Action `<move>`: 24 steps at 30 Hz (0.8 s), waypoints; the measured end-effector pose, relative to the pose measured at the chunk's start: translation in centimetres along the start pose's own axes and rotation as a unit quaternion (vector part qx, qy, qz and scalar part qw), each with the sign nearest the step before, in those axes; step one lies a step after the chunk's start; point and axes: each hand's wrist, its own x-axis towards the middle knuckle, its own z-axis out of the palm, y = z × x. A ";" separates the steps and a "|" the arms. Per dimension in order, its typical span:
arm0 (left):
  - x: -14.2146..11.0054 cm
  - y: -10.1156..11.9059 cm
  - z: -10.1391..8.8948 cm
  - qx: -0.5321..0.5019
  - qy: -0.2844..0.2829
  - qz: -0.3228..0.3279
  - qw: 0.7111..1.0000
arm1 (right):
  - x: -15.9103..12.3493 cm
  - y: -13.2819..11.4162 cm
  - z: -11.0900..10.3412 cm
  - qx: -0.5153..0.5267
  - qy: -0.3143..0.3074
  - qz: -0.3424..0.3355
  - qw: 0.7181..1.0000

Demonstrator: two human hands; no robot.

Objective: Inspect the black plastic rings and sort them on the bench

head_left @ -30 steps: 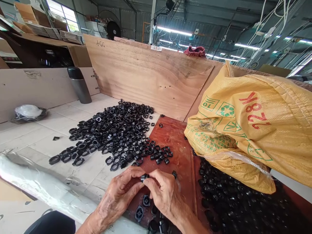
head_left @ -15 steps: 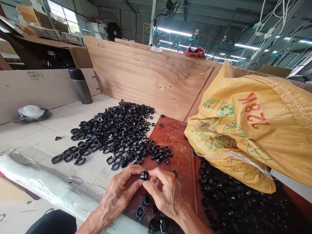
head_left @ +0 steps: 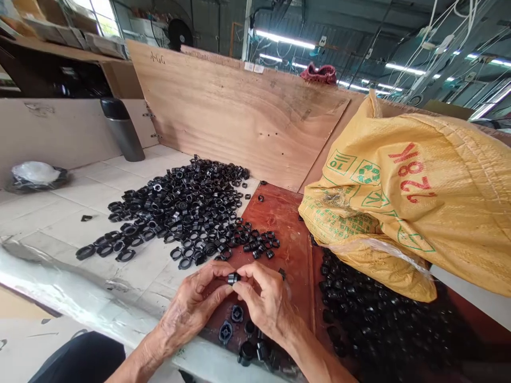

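Note:
Between the fingertips of both hands is a small black plastic fitting [head_left: 232, 278], ringed and roughly cylindrical. My left hand [head_left: 195, 303] pinches it from the left side, thumb and forefinger closed on it. From the right, my right hand [head_left: 265, 303] grips its other end with thumb and forefinger. Just below the hands, on the red board, lie several black caps [head_left: 225, 332] with a cross pattern inside, near more black fittings [head_left: 247, 351]. Beyond the hands spreads a large heap of black plastic rings [head_left: 191, 205].
A yellow woven sack [head_left: 379, 202] leans at the right, above a dark pile of small black parts [head_left: 383, 319]. A grey flask [head_left: 123, 130] stands at the back left, near a plastic-wrapped bundle [head_left: 38, 175]. A wooden panel [head_left: 231, 117] walls the back.
Both hands still hold the black fitting; its end is now more covered by the right fingertips. The whole view has shifted slightly, with the scene sitting a little higher and further left.

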 end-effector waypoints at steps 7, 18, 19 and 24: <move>-0.3 -0.3 0.7 0.097 -0.040 0.142 0.984 | 0.3 -0.5 0.1 0.075 0.028 0.184 0.980; -0.2 1.1 -0.2 0.066 -0.086 0.072 0.991 | 0.3 -0.9 -3.3 -0.048 -0.019 0.123 0.991; -0.3 1.1 -0.2 0.078 -0.099 0.058 0.990 | -0.2 -1.1 -4.5 -0.042 -0.004 0.129 0.991; -0.9 0.8 -0.1 0.140 -0.127 0.071 0.979 | -7.6 -1.0 -7.6 -0.155 0.033 0.121 0.980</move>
